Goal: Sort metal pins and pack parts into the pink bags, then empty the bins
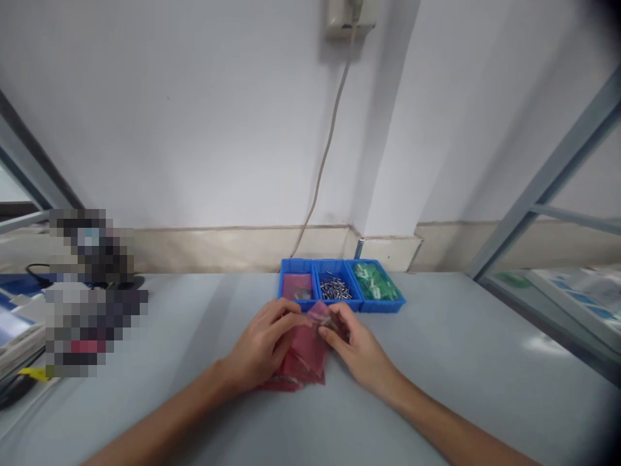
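Note:
Over the table, my left hand (264,343) is closed, its thumb and fingers pinching the edge of a small pink plastic bag (319,312). My right hand (358,349) grips the other side of this bag between thumb and fingers. Something small and greyish shows by the right fingertips, too blurred to name. Below both hands lies a loose pile of more pink bags (308,353), partly covered by my left hand. Just beyond the hands stand three blue bins: the left bin (297,264) holds a pink bag, the middle bin (328,265) small shiny metal pieces, the right bin (398,304) green packets.
A grey-white table (194,323) runs up to the wall. From a wall socket (347,19) a pale cable (330,139) hangs down behind the bins. Cables and blurred-out items are at the left; a metal frame (528,213) rises at the right.

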`<act>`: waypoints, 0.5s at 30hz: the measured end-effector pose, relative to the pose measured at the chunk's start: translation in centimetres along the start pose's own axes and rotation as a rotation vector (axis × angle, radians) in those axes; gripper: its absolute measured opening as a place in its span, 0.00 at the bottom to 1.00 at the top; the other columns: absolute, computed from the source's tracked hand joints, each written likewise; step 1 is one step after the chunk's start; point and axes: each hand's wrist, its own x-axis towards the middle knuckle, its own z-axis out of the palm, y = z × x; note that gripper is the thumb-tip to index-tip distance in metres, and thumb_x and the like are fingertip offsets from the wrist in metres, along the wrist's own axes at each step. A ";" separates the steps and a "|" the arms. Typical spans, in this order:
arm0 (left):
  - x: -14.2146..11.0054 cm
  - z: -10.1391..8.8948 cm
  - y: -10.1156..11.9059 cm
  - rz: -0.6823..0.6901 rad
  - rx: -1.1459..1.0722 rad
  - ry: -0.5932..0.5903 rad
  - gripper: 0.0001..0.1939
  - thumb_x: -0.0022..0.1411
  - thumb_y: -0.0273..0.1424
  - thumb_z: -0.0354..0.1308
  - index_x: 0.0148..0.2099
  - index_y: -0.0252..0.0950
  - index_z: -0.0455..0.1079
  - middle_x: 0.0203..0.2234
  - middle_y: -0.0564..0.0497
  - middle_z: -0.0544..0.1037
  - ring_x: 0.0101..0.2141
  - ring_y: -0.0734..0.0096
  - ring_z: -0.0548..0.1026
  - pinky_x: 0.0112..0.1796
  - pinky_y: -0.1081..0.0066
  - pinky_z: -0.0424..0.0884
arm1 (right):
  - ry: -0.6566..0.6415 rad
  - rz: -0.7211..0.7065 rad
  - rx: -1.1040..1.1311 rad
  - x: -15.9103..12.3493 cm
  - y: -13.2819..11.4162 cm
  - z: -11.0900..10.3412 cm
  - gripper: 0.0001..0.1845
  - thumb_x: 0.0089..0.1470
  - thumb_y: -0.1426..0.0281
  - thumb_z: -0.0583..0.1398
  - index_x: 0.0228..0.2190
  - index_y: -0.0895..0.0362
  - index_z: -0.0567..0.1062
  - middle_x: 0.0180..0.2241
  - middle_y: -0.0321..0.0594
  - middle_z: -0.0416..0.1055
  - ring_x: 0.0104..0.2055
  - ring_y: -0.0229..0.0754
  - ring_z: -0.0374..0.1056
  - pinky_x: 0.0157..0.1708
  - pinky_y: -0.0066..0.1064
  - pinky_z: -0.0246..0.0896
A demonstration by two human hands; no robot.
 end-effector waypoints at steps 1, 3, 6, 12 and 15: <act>0.0 0.0 0.1 0.000 -0.001 0.005 0.17 0.76 0.21 0.46 0.58 0.41 0.70 0.51 0.43 0.74 0.52 0.62 0.74 0.53 0.60 0.75 | 0.013 -0.008 0.045 0.1 0.1 0.0 0.15 0.68 0.54 0.61 0.45 0.53 0.72 0.36 0.36 0.72 0.39 0.44 0.68 0.41 0.34 0.64; 0.1 -0.1 0.3 -0.002 0.023 0.012 0.19 0.76 0.20 0.46 0.60 0.42 0.69 0.53 0.44 0.73 0.53 0.62 0.73 0.54 0.60 0.74 | 0.024 -0.004 0.118 0.3 0.2 0.0 0.19 0.65 0.51 0.63 0.45 0.53 0.73 0.37 0.37 0.72 0.39 0.45 0.68 0.40 0.34 0.65; 0.0 -0.1 0.2 -0.005 0.097 0.008 0.26 0.74 0.17 0.44 0.65 0.46 0.66 0.56 0.45 0.72 0.56 0.61 0.71 0.56 0.57 0.73 | -0.001 0.040 0.211 0.5 0.3 0.0 0.22 0.62 0.49 0.65 0.45 0.53 0.74 0.36 0.36 0.72 0.38 0.45 0.68 0.39 0.34 0.64; -0.9 0.0 -0.6 -0.009 0.121 -0.078 0.32 0.68 0.21 0.56 0.69 0.51 0.62 0.65 0.44 0.65 0.62 0.52 0.66 0.58 0.53 0.72 | -0.081 0.139 0.439 0.2 -0.4 0.0 0.22 0.58 0.51 0.70 0.45 0.53 0.76 0.31 0.33 0.70 0.32 0.39 0.65 0.34 0.30 0.62; -0.9 -0.1 -0.4 0.010 0.127 -0.091 0.33 0.64 0.22 0.61 0.68 0.51 0.65 0.65 0.45 0.64 0.62 0.51 0.67 0.57 0.52 0.73 | -0.124 0.171 0.492 0.0 -1.1 0.0 0.23 0.56 0.51 0.71 0.45 0.53 0.76 0.31 0.31 0.69 0.29 0.37 0.64 0.31 0.29 0.60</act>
